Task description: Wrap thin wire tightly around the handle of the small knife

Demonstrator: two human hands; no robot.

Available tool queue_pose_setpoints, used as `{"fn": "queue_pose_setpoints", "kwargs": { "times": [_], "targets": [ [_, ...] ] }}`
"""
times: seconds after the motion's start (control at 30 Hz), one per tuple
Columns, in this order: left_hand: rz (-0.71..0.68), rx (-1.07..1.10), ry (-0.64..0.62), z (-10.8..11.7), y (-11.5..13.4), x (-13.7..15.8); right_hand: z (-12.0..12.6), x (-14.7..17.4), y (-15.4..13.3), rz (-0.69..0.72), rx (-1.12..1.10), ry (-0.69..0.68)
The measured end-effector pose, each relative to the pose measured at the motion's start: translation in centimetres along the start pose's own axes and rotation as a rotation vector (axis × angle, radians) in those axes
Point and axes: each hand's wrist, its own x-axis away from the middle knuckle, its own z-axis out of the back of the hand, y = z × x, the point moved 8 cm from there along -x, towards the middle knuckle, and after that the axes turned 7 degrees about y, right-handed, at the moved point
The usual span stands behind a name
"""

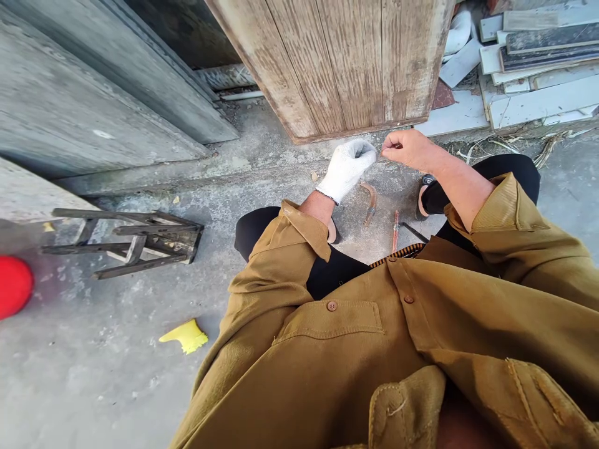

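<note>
My left hand (347,167), in a white knitted glove, is raised over the concrete with its thumb and fingers closed in a pinch. Close to its right, my bare right hand (408,149) also pinches, its fingertips almost meeting the glove. Whatever lies in either pinch is too small to make out. Below them on the ground is a curved brownish piece (370,201) with a greyish band near its lower end. Beside it lies a thin red stick-like tool (395,231), next to a dark rod (414,232) partly hidden by my clothes.
A weathered wooden panel (346,68) stands just beyond my hands. Stacked boards (545,81) lie at the far right. Leftward are an overturned wooden stool (135,240), a yellow scrap (186,337), a red round object (14,287) and grey boards (88,106).
</note>
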Motion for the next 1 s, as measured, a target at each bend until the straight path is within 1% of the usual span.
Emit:
{"fn": "queue_pose_setpoints", "kwargs": {
  "times": [0.17, 0.33, 0.43, 0.57, 0.63, 0.7, 0.8, 0.87, 1.0],
  "targets": [
    [0.058, 0.088, 0.052, 0.2, -0.7, 0.0, 0.5, 0.0, 0.2, -0.005, -0.023, 0.018],
    [0.12, 0.153, 0.075, 0.4, -2.1, -0.4, 0.6, 0.4, -0.9, 0.029, -0.048, 0.04],
    [0.1, 0.116, 0.05, 0.3, -1.7, -0.3, 0.5, 0.5, -1.5, 0.032, -0.04, 0.064],
    [0.024, 0.025, 0.01, -0.3, 0.0, 0.5, 0.3, 0.1, -1.4, 0.031, 0.006, 0.101],
    [-0.021, -0.019, 0.023, -0.4, 0.7, 0.9, 0.4, -0.2, -1.0, 0.024, 0.031, 0.116],
    [-0.053, -0.052, 0.063, -0.2, 1.2, 1.0, 0.4, -0.4, -0.6, 0.019, 0.052, 0.119],
    [-0.062, -0.059, 0.137, 0.7, 1.2, 0.6, 0.1, -0.2, -0.5, 0.022, 0.068, 0.102],
    [-0.052, -0.049, 0.163, 1.3, 1.0, 0.1, -0.2, 0.2, -0.9, 0.018, 0.055, 0.091],
    [-0.031, -0.051, 0.139, 1.2, 0.6, -0.6, -0.7, 0.8, -1.8, 0.001, -0.006, 0.105]
  ]
}}
